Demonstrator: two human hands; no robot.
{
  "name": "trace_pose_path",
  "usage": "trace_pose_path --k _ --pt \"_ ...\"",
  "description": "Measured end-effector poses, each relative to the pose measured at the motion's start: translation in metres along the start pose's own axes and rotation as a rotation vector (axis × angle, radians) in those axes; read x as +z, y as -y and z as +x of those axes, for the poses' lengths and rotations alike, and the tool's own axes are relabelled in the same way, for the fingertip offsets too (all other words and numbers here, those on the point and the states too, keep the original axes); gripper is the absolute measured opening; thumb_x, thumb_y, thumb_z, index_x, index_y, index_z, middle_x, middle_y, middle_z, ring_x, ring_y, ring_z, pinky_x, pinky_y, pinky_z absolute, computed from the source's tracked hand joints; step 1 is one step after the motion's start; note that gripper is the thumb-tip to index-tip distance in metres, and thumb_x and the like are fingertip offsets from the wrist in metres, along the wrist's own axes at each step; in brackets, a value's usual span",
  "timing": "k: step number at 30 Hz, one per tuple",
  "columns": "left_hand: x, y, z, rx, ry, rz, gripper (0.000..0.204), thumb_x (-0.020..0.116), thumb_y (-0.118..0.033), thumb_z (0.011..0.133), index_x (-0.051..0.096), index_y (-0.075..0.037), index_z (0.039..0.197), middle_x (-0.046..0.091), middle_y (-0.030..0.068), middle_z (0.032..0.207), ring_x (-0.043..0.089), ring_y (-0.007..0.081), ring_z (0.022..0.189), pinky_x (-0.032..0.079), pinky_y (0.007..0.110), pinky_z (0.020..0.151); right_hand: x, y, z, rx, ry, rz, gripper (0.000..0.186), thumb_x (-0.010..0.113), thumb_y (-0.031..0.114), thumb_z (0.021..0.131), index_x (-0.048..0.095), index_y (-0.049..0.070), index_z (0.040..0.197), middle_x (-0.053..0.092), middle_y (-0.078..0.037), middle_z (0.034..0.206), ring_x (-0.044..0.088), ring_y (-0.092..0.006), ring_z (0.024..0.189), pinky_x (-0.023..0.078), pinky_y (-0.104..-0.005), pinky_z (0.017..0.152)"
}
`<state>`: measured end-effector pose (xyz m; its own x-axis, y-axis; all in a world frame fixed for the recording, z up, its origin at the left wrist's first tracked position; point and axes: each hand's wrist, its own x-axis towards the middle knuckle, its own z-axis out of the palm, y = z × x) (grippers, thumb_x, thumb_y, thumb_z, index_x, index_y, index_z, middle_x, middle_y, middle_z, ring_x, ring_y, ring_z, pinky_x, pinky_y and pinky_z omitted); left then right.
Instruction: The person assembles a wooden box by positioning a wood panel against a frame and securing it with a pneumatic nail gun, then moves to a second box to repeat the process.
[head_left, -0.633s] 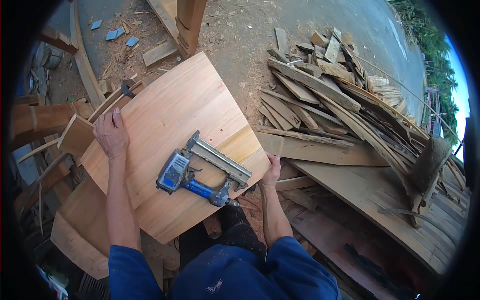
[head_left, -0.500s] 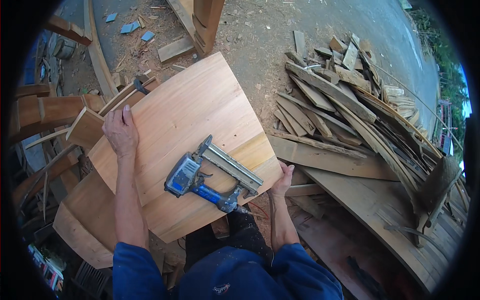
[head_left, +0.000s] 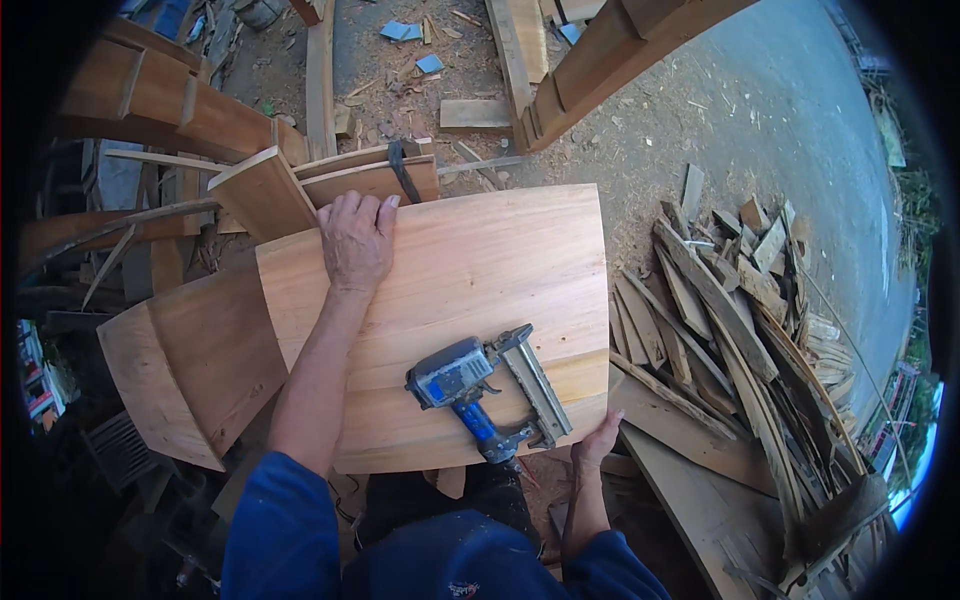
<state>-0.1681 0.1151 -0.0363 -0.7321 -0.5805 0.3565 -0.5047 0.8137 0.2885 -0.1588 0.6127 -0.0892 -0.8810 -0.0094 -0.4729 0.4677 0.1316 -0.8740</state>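
Pale, pinkish-tan wood made up the wide curved panel point(head_left: 480, 270) in the middle of the frame. It had smooth grain lines, a few tiny dark dots, and a yellower stripe near its lower right. Its top edge bent gently, and its left side slanted.

The left hand point(head_left: 357, 238) held the panel's top edge near the upper left corner, fingers close together and bent over the rim, thumb poking up beside them. The right hand point(head_left: 597, 440) was at the lower right edge. Some of its fingers were hidden, so I could not tell if they pinched the wood.

A blue and gray nail gun point(head_left: 458, 378) lay on its side on the panel's lower right part, taking up room there.

At the left of the frame was a brown wooden piece with a bent end point(head_left: 210, 350), partly behind the panel. Just above the panel, a black strap point(head_left: 403, 172) went around some boards. A thick notched beam point(head_left: 620, 60) leaned across the top. On the right lay a messy heap of wood scraps point(head_left: 720, 290). Small blue pieces point(head_left: 402, 31) sat on the dusty ground near the top.
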Motion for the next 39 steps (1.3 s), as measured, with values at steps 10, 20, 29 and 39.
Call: trace_pose_path --k 10,20,29,39 --pt "-0.012 0.006 -0.003 -0.035 0.117 -0.063 0.018 0.067 -0.027 0.092 0.067 -0.009 0.093 0.052 0.0085 0.087 0.053 0.0280 0.090 0.040 0.047 0.088 0.034 0.092 -0.101 -0.413 -0.037 -0.896 0.055 0.060 0.031 0.101 0.046 0.001 0.144 0.053 -0.016 0.130 0.052 -0.0265 0.118 0.041 -0.0423 0.102" --pt "0.017 -0.049 0.017 -0.049 0.371 -0.328 0.037 0.060 -0.041 0.098 0.061 -0.005 0.095 0.053 0.0100 0.093 0.050 0.0265 0.093 0.040 0.042 0.089 -0.007 0.042 0.026 0.173 0.020 0.205 0.068 0.043 0.060 0.104 0.062 -0.002 0.123 0.066 -0.015 0.120 0.058 -0.0289 0.118 0.044 -0.0437 0.105" --pt "0.020 -0.042 0.020 -0.038 0.364 -0.267 0.040 0.059 -0.045 0.098 0.060 -0.005 0.095 0.053 0.0094 0.091 0.050 0.0244 0.090 0.041 0.040 0.082 -0.003 0.033 0.023 0.193 -0.021 0.200 0.081 0.045 0.074 0.095 0.068 -0.001 0.115 0.072 -0.017 0.118 0.068 -0.0291 0.106 0.053 -0.0436 0.094" --pt "0.024 -0.046 0.021 -0.019 0.385 -0.213 0.040 0.056 -0.044 0.100 0.061 -0.005 0.092 0.052 0.0083 0.088 0.050 0.0231 0.087 0.039 0.038 0.078 -0.001 0.041 0.024 0.255 -0.066 0.199 0.083 0.046 0.075 0.093 0.074 -0.002 0.102 0.075 -0.018 0.106 0.071 -0.0315 0.097 0.056 -0.0447 0.090"
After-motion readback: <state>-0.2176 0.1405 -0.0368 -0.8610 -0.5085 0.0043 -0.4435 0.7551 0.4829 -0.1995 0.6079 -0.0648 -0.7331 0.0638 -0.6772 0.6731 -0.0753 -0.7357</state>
